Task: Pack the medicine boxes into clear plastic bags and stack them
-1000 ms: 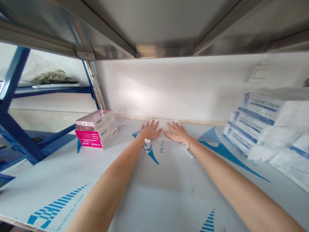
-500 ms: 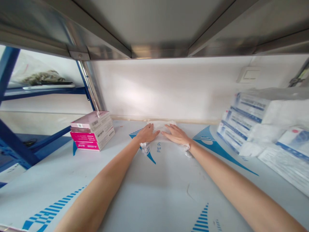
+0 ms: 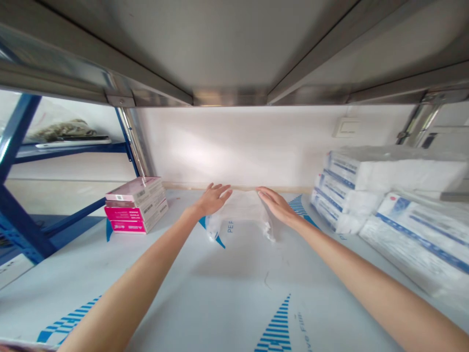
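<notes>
The bag (image 3: 244, 201), thin, white and see-through, lies near the middle of the back edge of the shelf (image 3: 230, 298), its two crumpled strips trailing toward the front edge, one on each side. Half a second ago both hands were over it, fingers nearly meeting across its middle; now they have parted to its two sides, and far more of its surface shows between them. The left hand (image 3: 213, 199) is at the bag's left side, open, palm down, fingers a little spread toward the back edge and thumb out over the bag. The right hand (image 3: 274, 203) is at its right side, also open, with straight fingers held close together and turned more edge-on than before. Neither grips anything; whether either is touching the bag, I cannot tell. The strips, which hung at the wrists earlier, now lie in plain sight nearer the front edge than the hands. The pink boxes (image 3: 128, 215) sit stacked near the back left corner, just where they were. Along the right edge, the white packs (image 3: 366, 176) are also in place, but the view has swung right, so more of them and the metal post (image 3: 421, 122) beyond come in.
</notes>
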Available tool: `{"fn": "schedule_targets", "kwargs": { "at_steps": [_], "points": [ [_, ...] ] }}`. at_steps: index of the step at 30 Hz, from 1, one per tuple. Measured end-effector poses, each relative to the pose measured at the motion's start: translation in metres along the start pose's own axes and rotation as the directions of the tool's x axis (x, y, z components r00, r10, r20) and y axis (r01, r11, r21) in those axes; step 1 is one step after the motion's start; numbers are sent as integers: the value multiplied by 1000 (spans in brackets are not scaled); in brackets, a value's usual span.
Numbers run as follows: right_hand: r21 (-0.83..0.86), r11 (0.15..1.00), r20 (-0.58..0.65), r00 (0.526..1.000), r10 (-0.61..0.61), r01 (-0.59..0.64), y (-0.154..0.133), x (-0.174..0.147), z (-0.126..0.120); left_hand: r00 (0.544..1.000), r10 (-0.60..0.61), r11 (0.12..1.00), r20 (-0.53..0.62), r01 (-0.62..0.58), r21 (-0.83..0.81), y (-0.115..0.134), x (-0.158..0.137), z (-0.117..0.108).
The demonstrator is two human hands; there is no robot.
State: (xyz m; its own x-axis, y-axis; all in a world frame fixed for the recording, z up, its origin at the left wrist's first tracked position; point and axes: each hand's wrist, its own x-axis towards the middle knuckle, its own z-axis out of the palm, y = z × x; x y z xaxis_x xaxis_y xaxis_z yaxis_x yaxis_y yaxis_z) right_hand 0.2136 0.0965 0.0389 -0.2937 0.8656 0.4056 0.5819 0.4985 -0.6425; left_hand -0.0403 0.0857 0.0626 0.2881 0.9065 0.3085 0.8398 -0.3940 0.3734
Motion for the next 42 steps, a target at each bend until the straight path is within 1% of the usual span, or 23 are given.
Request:
{"fn": "schedule_targets", "kwargs": {
  "at_steps": [2,4,6,7,9,11,13,15,17,20,21,22,23,24,26,29,31,33,35,37,39,40,42],
  "points": [
    [4,1000,8,1000,-30,30,-4,-21,-16,994,105,994,-12,-106,-26,30,-12,-11],
    [3,998,0,998,-67,67,-7,-44,-31,971,235,970,-29,-237,-52,67,-27,-15],
    [-11,994,-31,993,-110,110,-7,-67,-44,906,415,906,-84,-420,-45,103,-42,-12],
    [-35,991,-43,990,-131,130,-6,-77,-50,886,455,887,-86,-460,-40,120,-47,-7],
    [-127,981,-48,987,-153,146,-2,-98,-63,874,481,873,-75,-485,-49,149,-54,8],
    [-227,966,-53,989,-138,123,4,-119,-77,878,473,875,-67,-478,-74,170,-55,30],
    [-282,957,-84,991,-102,74,8,-140,-94,886,461,880,-44,-463,-105,185,-53,53],
    [-321,945,-161,980,-117,60,6,-158,-114,893,450,887,8,-446,-120,197,-51,76],
    [-405,910,-284,934,-215,86,-1,-174,-140,892,448,891,60,-439,-115,207,-50,95],
    [-598,797,-449,792,-414,78,-15,-190,-184,876,471,881,107,-462,-101,222,-52,113],
    [-666,746,-481,749,-456,26,-18,-194,-198,868,482,875,115,-473,-101,228,-53,118],
    [-719,692,-514,723,-462,-69,-20,-197,-211,861,493,869,124,-484,-98,233,-54,121],
    [-740,648,-552,715,-429,-182,-19,-199,-223,853,504,863,132,-496,-95,239,-55,124],
    [-738,619,-577,729,-369,-271,-17,-201,-232,847,513,858,139,-505,-91,244,-55,126],
    [-678,619,-614,768,-182,-396,-7,-203,-245,835,528,849,153,-522,-83,252,-55,131],
    [-576,663,-573,814,91,-479,7,-202,-253,817,555,831,153,-552,-71,259,-54,136],
    [-552,660,-541,821,181,-510,8,-200,-252,810,570,821,137,-566,-71,261,-53,136],
    [-539,649,-558,804,203,-538,1,-199,-250,813,571,821,115,-565,-86,259,-52,130],
    [-528,658,-593,788,168,-537,-14,-200,-247,825,559,827,79,-549,-118,255,-53,117],
    [-523,694,-601,791,110,-494,-32,-203,-244,840,542,829,14,-532,-176,246,-56,96],
    [-498,756,-564,821,91,-425,-49,-204,-239,849,522,810,-83,-524,-263,231,-59,72],
    [-475,809,-506,859,70,-346,-55,-203,-235,852,506,794,-135,-521,-313,222,-60,60],
    [-358,925,-309,951,14,-130,-64,-195,-224,873,431,797,-227,-487,-358,199,-62,38]
  ]
}}
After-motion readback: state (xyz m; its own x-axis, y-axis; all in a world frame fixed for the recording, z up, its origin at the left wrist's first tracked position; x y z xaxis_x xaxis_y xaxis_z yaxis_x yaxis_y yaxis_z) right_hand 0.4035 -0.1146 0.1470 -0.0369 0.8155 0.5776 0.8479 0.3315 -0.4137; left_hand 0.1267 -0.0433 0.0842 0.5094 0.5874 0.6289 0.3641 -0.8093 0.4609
